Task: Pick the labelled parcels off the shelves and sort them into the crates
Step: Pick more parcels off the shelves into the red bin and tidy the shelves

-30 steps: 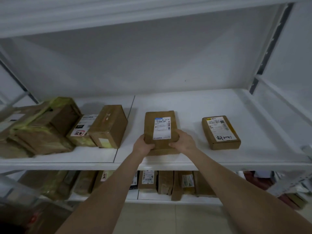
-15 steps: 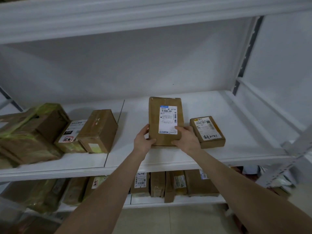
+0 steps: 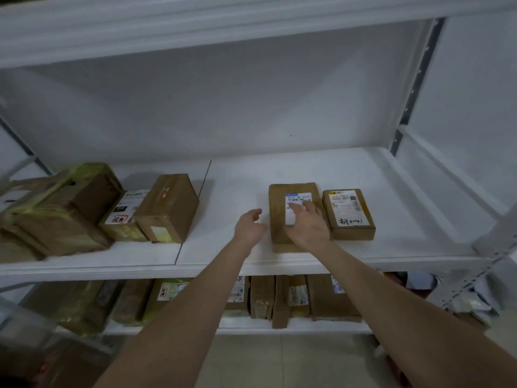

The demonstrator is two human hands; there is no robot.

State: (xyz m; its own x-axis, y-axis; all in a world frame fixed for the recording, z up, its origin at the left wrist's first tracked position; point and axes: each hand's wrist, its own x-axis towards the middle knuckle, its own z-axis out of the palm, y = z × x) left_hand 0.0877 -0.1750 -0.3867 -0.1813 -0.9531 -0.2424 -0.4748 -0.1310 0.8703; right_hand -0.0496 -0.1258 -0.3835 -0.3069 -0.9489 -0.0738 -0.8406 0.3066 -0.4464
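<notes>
Shelf (image 3: 237,177): white, two boards joined at a seam left of middle; pale wall behind, perforated upright (image 3: 416,79) at the back right corner.
Parcel (image 3: 278,208): flat near the front edge, right of the seam, just beside a smaller parcel (image 3: 348,211) with handwriting.
Right hand (image 3: 307,225): spread flat on the parcel's label, gripping nothing.
Left hand (image 3: 249,228): relaxed, holding nothing, by the parcel's left edge; contact unclear.
Left end: three brown boxes (image 3: 167,208) huddled together, the outermost cut off.
Below: lower-shelf parcels (image 3: 263,298) partly hidden by forearms; pale floor (image 3: 279,359).
Unreadable: label print, dim bottom-left corner.
</notes>
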